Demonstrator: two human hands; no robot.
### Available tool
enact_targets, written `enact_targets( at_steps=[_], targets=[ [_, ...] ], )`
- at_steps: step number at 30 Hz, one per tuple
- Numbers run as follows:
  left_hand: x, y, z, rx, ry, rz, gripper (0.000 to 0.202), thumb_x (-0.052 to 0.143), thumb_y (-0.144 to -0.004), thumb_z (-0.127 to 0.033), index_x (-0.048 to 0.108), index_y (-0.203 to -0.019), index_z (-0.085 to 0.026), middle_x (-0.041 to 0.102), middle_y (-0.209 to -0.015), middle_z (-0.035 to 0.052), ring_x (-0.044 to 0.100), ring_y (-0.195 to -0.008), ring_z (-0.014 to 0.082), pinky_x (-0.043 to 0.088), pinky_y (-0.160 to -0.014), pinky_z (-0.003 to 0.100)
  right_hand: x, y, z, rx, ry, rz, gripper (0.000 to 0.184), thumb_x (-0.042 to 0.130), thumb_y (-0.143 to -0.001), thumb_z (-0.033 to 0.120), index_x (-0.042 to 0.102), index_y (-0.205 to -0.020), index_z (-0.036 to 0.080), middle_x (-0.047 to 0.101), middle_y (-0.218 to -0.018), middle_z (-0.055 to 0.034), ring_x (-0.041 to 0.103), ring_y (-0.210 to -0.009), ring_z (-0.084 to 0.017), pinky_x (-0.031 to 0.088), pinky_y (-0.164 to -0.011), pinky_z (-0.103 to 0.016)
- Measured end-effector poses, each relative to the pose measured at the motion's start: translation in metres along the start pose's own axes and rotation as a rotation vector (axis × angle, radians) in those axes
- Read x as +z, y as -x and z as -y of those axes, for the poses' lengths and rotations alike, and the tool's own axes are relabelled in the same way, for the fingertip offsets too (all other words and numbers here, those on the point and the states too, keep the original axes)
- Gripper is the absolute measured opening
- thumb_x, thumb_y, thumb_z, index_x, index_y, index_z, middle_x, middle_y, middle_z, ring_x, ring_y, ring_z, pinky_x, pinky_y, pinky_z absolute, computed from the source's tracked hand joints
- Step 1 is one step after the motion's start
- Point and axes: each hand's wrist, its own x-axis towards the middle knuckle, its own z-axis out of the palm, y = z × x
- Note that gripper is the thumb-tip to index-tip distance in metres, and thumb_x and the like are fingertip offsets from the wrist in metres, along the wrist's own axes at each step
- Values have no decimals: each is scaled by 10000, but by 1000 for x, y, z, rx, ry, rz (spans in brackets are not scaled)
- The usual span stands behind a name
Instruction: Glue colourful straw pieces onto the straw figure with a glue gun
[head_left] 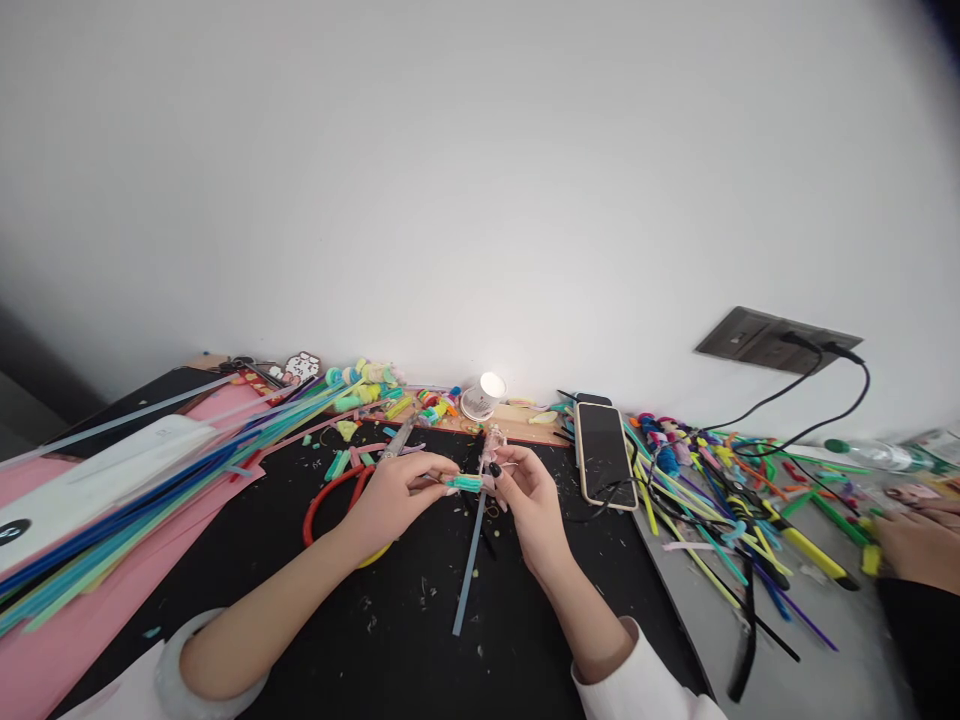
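Note:
Above the black mat, my left hand (405, 490) pinches one end of a small bundle of teal pipe cleaner (468, 483). Its other end meets a pale pink pipe cleaner piece (492, 442), which my right hand (529, 497) grips between thumb and fingers. A grey-blue pipe cleaner strip (469, 575) slants down below the hands; whether it is joined to the held piece, I cannot tell. Partly covered by my left hand and forearm are scissors with red handles (311, 515). Their blades point away toward the wall.
Long pipe cleaners (172, 500) lie in a bundle at left. A paper cup (484, 396) stands by the wall, and a phone (606, 455) lies right. Yellow-handled pliers (806, 550) sit among loose pipe cleaners. Another person's hand (919, 550) is at far right.

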Motion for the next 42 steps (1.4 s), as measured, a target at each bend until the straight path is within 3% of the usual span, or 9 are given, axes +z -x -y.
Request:
enact_targets(
  at_steps=[3,7,17,23,29,35,42],
  targets=[
    [1,1,-1,-2,17,5,161,647,-795,-257,752,-909,-212,786,-947,47,752,-869,220,632,-819,349,0,0,1,18,92,73,254,787,-764,370,719,-952,212,693,-860,-23,624,-756,-167,513,-695,-278],
    [3,3,-2,15,16,8,163,635,-798,-234,754,-907,-216,799,-941,43,760,-859,216,636,-818,341,1,0,1,62,186,144,198,743,-777,388,723,-825,197,663,-705,0,580,-639,-154,460,-611,-268],
    [5,3,-1,91,-35,1,168,619,-781,-203,751,-881,-230,809,-914,28,773,-813,208,658,-783,329,3,1,0,54,214,114,202,730,-731,395,694,-777,202,660,-686,1,598,-635,-160,474,-603,-271],
    [9,4,1,72,44,50,253,710,-757,-252,731,-1006,-214,787,-1013,54,776,-929,227,654,-869,351,3,2,-2,31,258,77,186,696,-742,379,688,-796,202,652,-687,-1,569,-595,-151,446,-554,-263],
    [8,1,3,30,42,41,207,658,-805,-269,726,-997,-230,797,-998,44,772,-941,234,648,-863,370,3,5,-1,-28,350,94,150,682,-782,349,700,-829,208,701,-761,-24,619,-660,-175,487,-626,-292],
    [7,0,4,-5,91,-1,215,667,-807,-297,720,-1001,-222,790,-1035,59,762,-984,251,630,-906,403,2,3,-1,-24,266,161,184,680,-765,289,720,-928,213,743,-857,-35,688,-759,-197,541,-711,-316],
    [8,0,6,0,107,9,200,660,-799,-264,714,-986,-218,782,-1019,52,760,-982,248,621,-928,413,0,2,-5,-8,268,144,132,681,-763,267,758,-860,225,789,-876,-43,730,-802,-218,573,-760,-335]
  ],
)
